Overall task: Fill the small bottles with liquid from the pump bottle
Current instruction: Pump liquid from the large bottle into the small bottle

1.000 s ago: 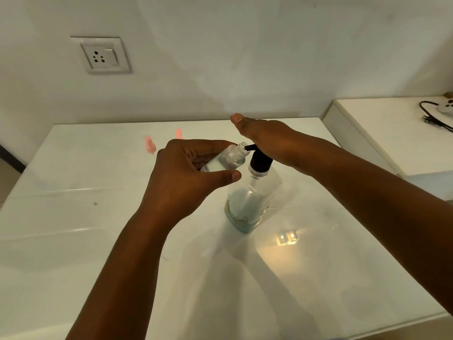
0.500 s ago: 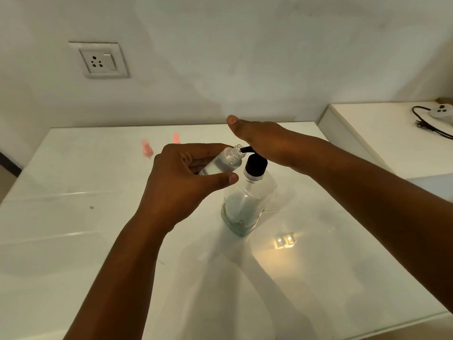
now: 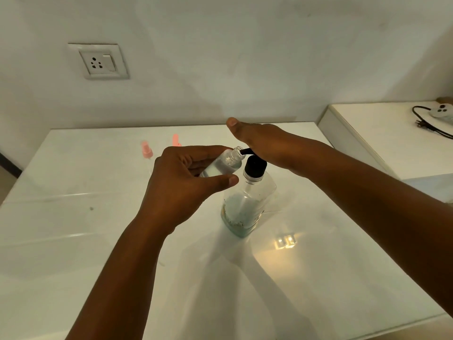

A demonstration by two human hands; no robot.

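A glossy white tabletop [image 3: 73,241] fills most of the view, with a small dark speck [image 3: 91,208] on its left part and a warm, two-paned reflection of light [image 3: 285,241] towards the right. Behind it rises a plain pale wall [image 3: 245,57] carrying a white socket plate [image 3: 99,61] with three round holes and a rocker switch. To the right, just beside the tabletop and set slightly higher, stands a second white surface [image 3: 382,133]; on its far right corner lie a black cable [image 3: 426,121] and a white plug adapter [image 3: 442,111]
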